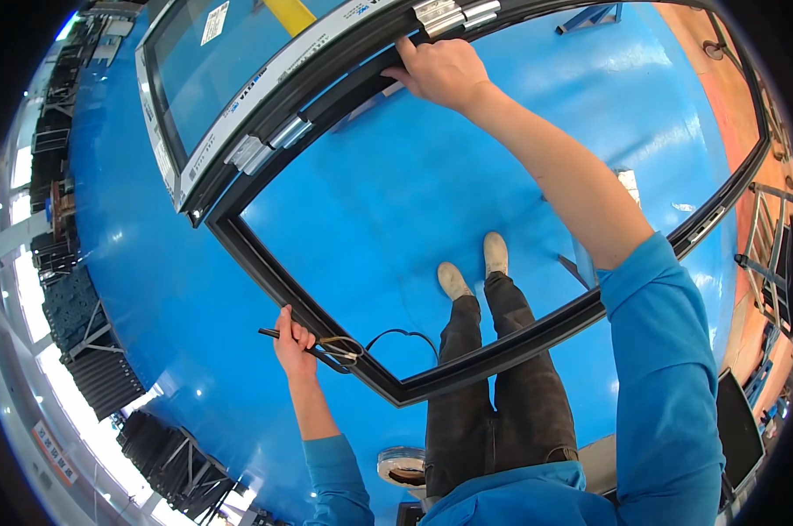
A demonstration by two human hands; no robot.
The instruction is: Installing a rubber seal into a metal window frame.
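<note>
A large black window frame (313, 320) spans the view, without glass in its opening. Silver hinges (250, 154) join its far side to a glazed white-and-black sash (167, 171), which stands swung open. My right hand (445, 72) reaches to the far rail beside the upper hinge (438, 16), thumb and forefinger closed on the rail's inner edge. At the frame's near-left side, my left hand (295, 342) is closed around a thin black rod-like piece (269, 333). Pale, wire-like strands (339, 347) stick out beside it, their kind unclear. A thin black loop (403, 332) hangs inside the frame's near corner.
Below lies a glossy blue floor (344, 219), with my shoes (453, 280) seen through the frame. A tape roll (403, 466) is by my legs. Dark stacked parts (107, 377) line the left, and a metal rack (769, 254) stands at the right.
</note>
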